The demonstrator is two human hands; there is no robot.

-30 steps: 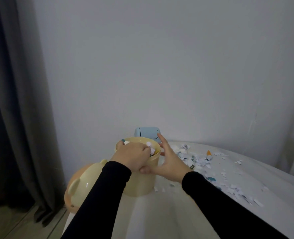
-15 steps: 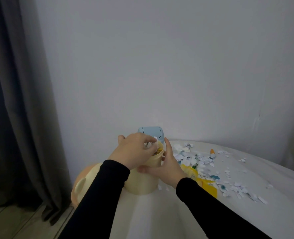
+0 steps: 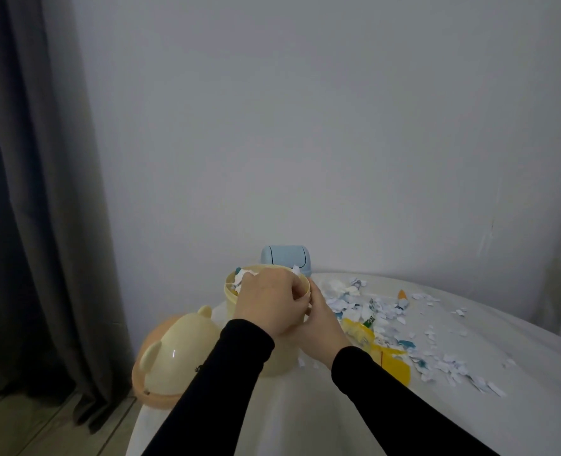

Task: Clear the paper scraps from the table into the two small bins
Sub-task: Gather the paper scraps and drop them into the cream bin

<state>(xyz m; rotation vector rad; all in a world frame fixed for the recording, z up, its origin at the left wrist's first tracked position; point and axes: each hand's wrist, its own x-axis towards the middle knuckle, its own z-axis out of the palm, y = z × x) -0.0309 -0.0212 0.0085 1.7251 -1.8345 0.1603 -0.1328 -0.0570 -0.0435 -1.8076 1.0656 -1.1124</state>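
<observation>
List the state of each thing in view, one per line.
Yellow bin: upright on the table, lid off, scraps at its rim.
Bear lid: off, lying at the table's left edge.
Blue bin: upright behind the yellow bin, flap closed.
Scraps: strewn loose over the tablecloth.
Left hand: curled over the yellow bin's mouth, pressing paper in.
Right hand: against the yellow bin's side, steadying it.

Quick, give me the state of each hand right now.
Left hand: over the yellow bin, fingers curled on paper scraps.
Right hand: against the bin's side; grip cannot be told.
</observation>
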